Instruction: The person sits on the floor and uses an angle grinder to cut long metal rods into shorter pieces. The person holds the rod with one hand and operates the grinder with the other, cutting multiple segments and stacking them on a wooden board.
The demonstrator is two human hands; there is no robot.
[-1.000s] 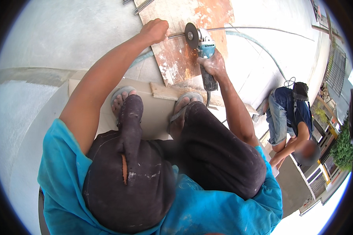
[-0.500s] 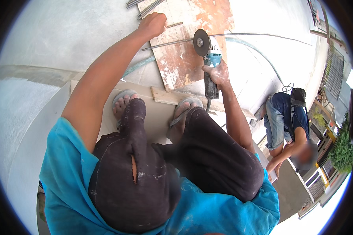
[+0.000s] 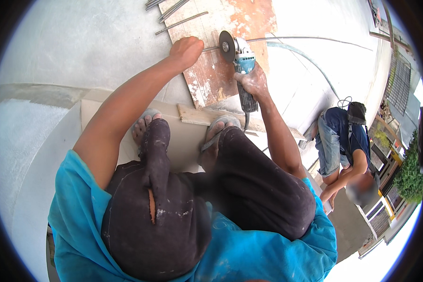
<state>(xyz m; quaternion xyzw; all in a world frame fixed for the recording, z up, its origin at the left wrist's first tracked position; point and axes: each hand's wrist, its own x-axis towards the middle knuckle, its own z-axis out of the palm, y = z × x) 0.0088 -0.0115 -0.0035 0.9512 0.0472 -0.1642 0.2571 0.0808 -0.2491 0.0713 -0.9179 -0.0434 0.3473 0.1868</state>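
My right hand grips a blue and black angle grinder by its body, with the dark disc toward my left hand. My left hand is closed around the near end of a long thin metal rod. This rod runs across a paint-stained wooden board, passes by the disc and stretches far to the right. Whether the disc touches the rod, I cannot tell. A short cut rod lies on the board beyond my left hand, and several more rods lie at its far left corner.
A wooden plank lies by my sandalled feet. The grinder's cord hangs down toward it. A pale hose curves over the floor at the right. Farther right, another person bends down beside a grey ledge.
My left hand has let go of the short rod, come nearer and taken hold of the long rod's end. The grinder has shifted left and slightly away from me, its disc now at the rod.
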